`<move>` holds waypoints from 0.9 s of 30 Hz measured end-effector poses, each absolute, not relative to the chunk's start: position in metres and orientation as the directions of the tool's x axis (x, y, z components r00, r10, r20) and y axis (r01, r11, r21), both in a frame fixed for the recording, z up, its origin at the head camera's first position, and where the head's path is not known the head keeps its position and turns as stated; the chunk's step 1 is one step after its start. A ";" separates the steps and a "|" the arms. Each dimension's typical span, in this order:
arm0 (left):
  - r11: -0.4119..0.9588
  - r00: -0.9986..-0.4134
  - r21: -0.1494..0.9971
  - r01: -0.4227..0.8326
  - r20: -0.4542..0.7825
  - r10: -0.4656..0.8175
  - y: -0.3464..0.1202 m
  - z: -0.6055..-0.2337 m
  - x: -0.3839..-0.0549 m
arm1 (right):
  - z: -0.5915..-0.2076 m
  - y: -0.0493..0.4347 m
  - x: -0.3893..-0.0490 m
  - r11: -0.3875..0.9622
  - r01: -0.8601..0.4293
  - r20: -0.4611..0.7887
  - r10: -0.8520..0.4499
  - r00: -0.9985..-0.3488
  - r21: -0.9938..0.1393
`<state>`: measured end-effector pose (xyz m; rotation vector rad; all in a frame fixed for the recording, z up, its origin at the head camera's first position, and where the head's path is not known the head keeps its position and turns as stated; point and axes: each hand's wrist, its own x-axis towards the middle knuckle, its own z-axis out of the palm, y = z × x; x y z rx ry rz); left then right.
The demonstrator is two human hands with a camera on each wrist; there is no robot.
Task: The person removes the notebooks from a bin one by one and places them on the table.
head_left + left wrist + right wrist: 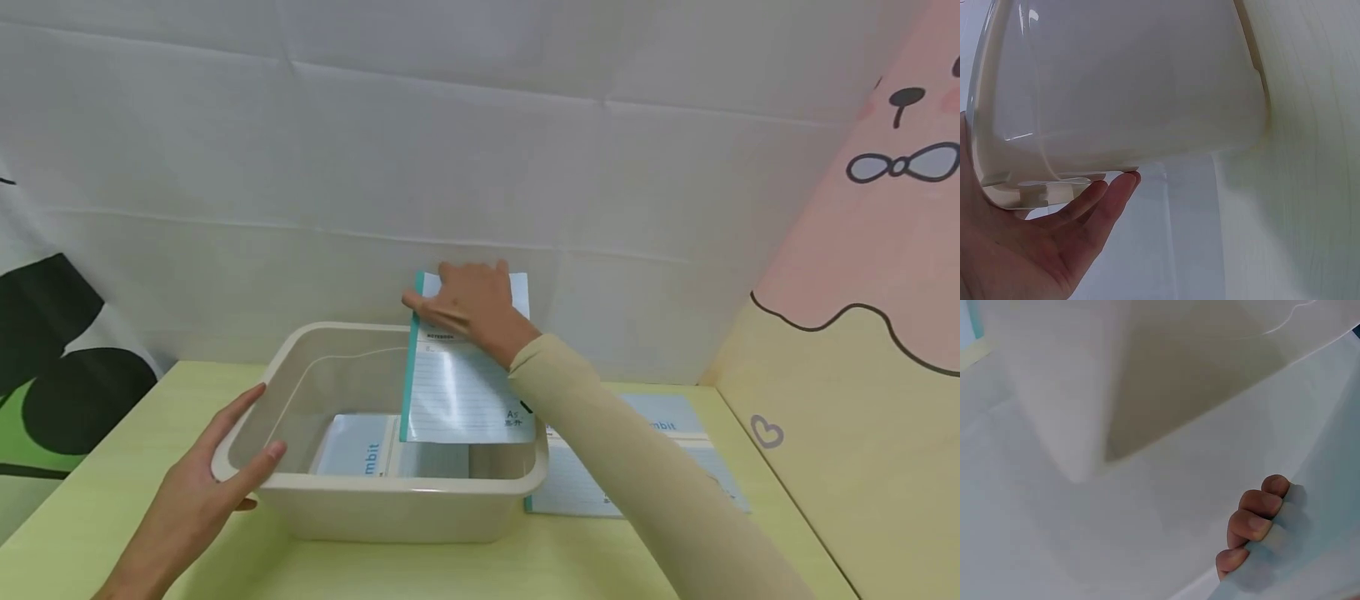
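A light blue notebook (461, 396) with a teal spine is held above the right part of a cream plastic bin (397, 510). My right hand (476, 302) grips its upper end. In the right wrist view the fingertips (1250, 525) curl over the notebook's edge (1322, 544). At the bin's left end my left hand (197, 492) holds the rim. The left wrist view shows its fingers (1107, 206) against the bin's outer wall (1141, 87). Another notebook (348, 442) lies inside the bin, partly hidden by the front wall.
More light blue notebook covers (573, 483) lie on the yellow-green table (375, 571) right of the bin, partly behind my right sleeve (637, 467). A white sheet (450, 150) hangs behind the table. A decorated panel (847, 400) bounds the right side.
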<state>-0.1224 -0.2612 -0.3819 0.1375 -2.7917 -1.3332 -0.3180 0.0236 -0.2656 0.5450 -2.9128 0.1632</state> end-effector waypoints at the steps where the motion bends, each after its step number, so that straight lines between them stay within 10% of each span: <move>1: 0.627 -0.995 0.776 -0.063 0.001 -0.100 -0.261 -0.382 -0.123 | -0.266 0.026 -0.318 0.928 -0.362 0.188 -0.343 -0.920 -0.082; 17: 0.630 -0.995 0.775 -0.048 0.017 -0.096 -0.261 -0.383 -0.123 | -0.265 0.062 -0.311 0.935 -0.322 0.140 -0.303 -0.943 -0.148; 27: 0.646 -0.995 0.760 -0.063 0.001 -0.097 -0.263 -0.383 -0.124 | -0.290 0.101 -0.307 0.913 -0.383 0.353 -0.314 -0.881 -0.142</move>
